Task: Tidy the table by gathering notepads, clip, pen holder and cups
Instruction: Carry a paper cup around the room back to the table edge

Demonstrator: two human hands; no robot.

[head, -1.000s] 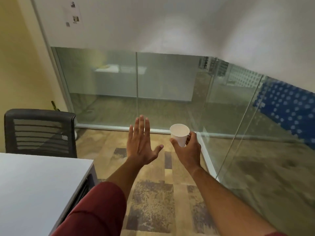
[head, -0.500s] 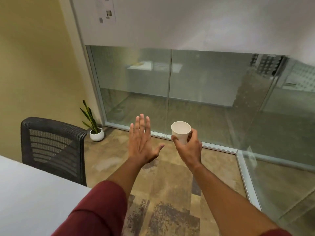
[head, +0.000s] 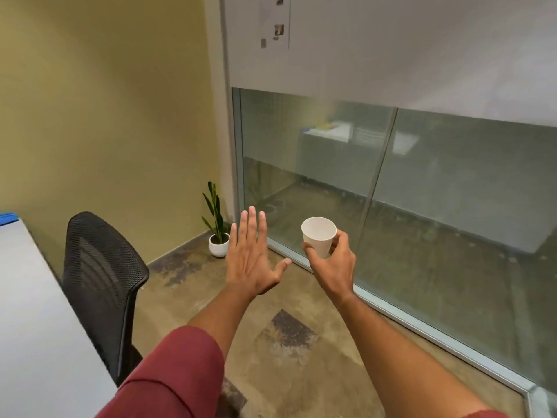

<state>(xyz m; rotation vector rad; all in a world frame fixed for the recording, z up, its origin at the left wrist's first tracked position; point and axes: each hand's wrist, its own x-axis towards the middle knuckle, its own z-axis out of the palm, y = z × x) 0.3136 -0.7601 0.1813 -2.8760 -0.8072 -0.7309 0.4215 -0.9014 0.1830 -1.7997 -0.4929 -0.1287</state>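
My right hand [head: 334, 263] grips a white paper cup [head: 319, 235] by its lower body, held upright in the air over the floor; the cup looks empty. My left hand [head: 251, 257] is held out flat beside it, fingers straight and together, thumb spread, holding nothing. A gap separates the two hands. The grey table [head: 33, 321] lies at the left edge, with a blue object [head: 7, 218] at its far corner. Notepads, clip and pen holder are out of sight.
A black mesh office chair [head: 102, 276] stands against the table's right side. A small potted plant [head: 217, 233] sits in the corner by the yellow wall. A glass partition [head: 422, 191] with a metal floor rail runs along the right.
The view has swung to the left: the chair, plant and yellow wall have come further into view. Both hands keep the same pose, the right one still holding the cup.
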